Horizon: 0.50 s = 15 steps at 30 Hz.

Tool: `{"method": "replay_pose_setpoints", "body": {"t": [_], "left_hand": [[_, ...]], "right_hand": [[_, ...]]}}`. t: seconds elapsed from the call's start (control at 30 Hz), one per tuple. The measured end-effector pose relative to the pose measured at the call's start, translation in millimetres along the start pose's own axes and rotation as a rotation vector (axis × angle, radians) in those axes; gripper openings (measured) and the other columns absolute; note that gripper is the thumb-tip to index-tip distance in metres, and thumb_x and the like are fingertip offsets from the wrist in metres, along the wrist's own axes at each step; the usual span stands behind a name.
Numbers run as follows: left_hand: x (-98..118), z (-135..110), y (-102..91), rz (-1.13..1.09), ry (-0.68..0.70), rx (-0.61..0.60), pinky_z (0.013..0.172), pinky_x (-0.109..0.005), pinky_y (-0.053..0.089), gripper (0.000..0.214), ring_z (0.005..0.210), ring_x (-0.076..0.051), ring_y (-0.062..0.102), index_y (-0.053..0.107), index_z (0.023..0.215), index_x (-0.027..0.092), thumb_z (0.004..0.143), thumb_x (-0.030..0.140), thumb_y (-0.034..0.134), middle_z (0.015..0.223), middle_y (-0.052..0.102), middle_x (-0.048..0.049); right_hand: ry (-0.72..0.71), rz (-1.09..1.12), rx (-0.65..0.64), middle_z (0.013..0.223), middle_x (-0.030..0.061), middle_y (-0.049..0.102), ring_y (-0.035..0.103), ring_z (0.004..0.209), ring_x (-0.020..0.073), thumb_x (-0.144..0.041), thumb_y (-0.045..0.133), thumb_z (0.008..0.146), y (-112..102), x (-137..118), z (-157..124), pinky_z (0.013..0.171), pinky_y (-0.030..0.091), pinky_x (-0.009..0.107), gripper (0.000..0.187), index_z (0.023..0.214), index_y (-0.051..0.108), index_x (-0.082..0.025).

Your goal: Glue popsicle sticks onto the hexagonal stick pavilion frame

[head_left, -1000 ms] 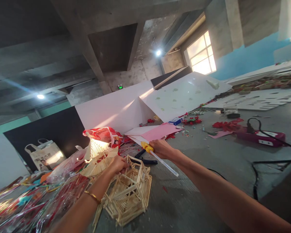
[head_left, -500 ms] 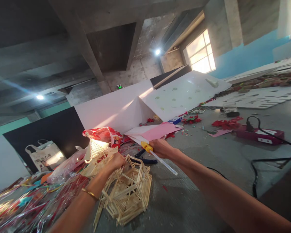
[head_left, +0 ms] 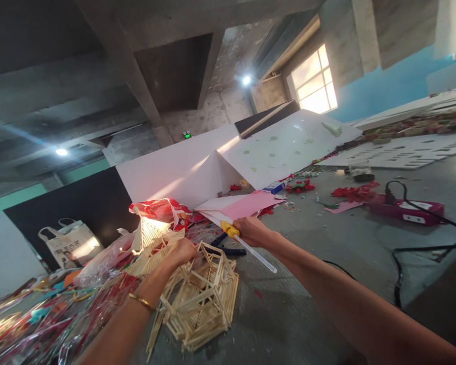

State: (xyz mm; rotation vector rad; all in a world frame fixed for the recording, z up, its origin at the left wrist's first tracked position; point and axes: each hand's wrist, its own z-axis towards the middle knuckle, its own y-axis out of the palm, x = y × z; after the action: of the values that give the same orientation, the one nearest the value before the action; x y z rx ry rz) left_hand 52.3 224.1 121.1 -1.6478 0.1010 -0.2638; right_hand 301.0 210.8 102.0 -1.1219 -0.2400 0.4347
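Pink paper [head_left: 251,205], tote bag [head_left: 70,243] and power strip [head_left: 406,210] lie on the floor

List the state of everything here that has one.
Left hand: shut on the stick frame.
Right hand: shut on the glue gun.
Stick frame: tipped on its side, held at the top.
Glue gun: glue stick jutting from the back.
Power strip: one plug in.
Ceiling lamp: lit.
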Motion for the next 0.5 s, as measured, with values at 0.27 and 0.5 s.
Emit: {"method": "replay_pose_setpoints", "body": {"t": [0.27, 0.5], "left_hand": [[4, -4, -3.0, -0.003, -0.004, -0.025, 0.055, -0.023, 0.044, 0.029, 0.057, -0.008, 0.052, 0.056, 0.068, 0.011, 0.084, 0.034, 0.052, 0.064, 0.055, 0.003], [4, -6, -3.0, -0.034, -0.007, -0.028, 0.055, -0.023, 0.045, 0.029, 0.057, -0.009, 0.053, 0.057, 0.069, 0.011, 0.085, 0.035, 0.051, 0.065, 0.056, 0.0024]], "right_hand": [[-0.016, 0.012, -0.012, 0.087, 0.016, 0.066, 0.063, 0.082, 0.0272, -0.036, 0.044, 0.08, 2, 2, -1, 0.066, 0.042, 0.03, 0.031, 0.09, 0.062, -0.012], [-0.028, 0.047, -0.103, 0.086, 0.0162, 0.067, 0.063, 0.078, 0.027, -0.035, 0.047, 0.078, 13, 7, -1, 0.064, 0.043, 0.031, 0.031, 0.085, 0.066, -0.012]]}}
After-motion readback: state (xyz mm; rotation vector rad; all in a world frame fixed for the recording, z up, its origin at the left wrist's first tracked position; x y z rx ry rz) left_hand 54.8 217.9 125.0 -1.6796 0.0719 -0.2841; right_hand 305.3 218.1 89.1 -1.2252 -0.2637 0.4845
